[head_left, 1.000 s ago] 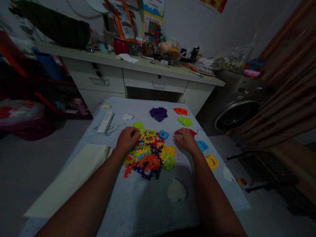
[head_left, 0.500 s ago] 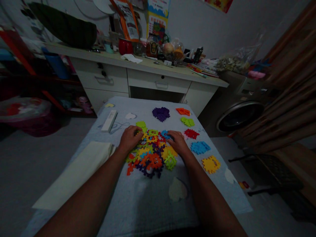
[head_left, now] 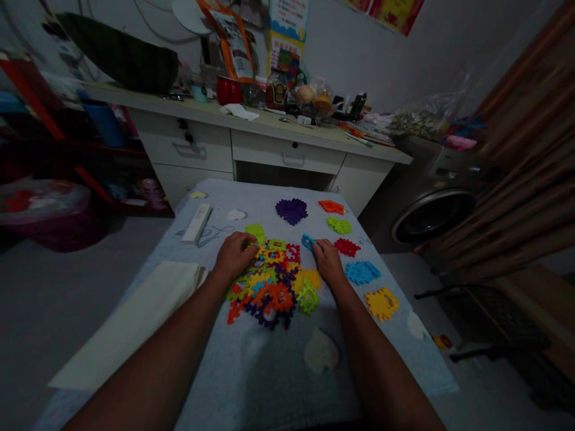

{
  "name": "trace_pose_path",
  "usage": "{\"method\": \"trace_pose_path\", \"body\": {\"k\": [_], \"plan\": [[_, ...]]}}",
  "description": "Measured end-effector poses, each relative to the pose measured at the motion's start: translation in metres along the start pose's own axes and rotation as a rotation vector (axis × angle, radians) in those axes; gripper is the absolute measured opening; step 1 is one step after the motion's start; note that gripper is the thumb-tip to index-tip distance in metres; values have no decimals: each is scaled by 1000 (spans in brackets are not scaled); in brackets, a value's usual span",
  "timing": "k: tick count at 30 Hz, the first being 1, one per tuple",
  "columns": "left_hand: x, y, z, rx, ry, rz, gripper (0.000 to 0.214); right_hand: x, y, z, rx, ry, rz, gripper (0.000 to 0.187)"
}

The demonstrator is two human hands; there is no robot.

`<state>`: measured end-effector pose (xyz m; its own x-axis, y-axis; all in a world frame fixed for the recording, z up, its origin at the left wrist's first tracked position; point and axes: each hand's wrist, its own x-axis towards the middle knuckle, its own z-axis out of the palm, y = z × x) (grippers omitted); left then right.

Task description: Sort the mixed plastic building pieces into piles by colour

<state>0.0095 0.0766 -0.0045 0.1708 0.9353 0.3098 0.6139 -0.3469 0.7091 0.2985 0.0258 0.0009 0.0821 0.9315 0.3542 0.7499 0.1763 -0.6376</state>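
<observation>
At the far-left edge of the pile [head_left: 272, 293], the left hand [head_left: 235, 257] has obscured fingertips; grip cannot be determined. The right hand [head_left: 327, 260] pinches a blue piece [head_left: 308, 240], projecting left.

Passable over the near tablecloth [head_left: 274, 377] and between white box [head_left: 197, 224] and purple pile [head_left: 291, 211]. Mostly blocked between left hand [head_left: 235, 255] and right hand [head_left: 328, 261] by the mixed heap [head_left: 275, 294]; hemmed rightward by red pile [head_left: 346, 246] and blue pile [head_left: 362, 272].
</observation>
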Motion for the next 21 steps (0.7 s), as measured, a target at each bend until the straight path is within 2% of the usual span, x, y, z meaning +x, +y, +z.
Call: {"method": "trace_pose_path", "body": {"k": [6, 13, 15, 18, 21], "plan": [[0, 0, 0, 7, 1, -6, 30, 1, -6, -6, 87, 114, 97, 32], [1, 2, -1, 20, -4, -10, 29, 22, 1, -26, 171, 17, 163, 27], [1, 1, -1, 18, -3, -4, 30, 32, 9, -39, 163, 22, 186, 27], [1, 0, 0, 17, -9, -6, 31, 38, 19, -69, 129, 9, 230, 25], [1, 0, -1, 18, -16, -12, 33, 32, 22, -105, 129, -109, 287, 23]]}}
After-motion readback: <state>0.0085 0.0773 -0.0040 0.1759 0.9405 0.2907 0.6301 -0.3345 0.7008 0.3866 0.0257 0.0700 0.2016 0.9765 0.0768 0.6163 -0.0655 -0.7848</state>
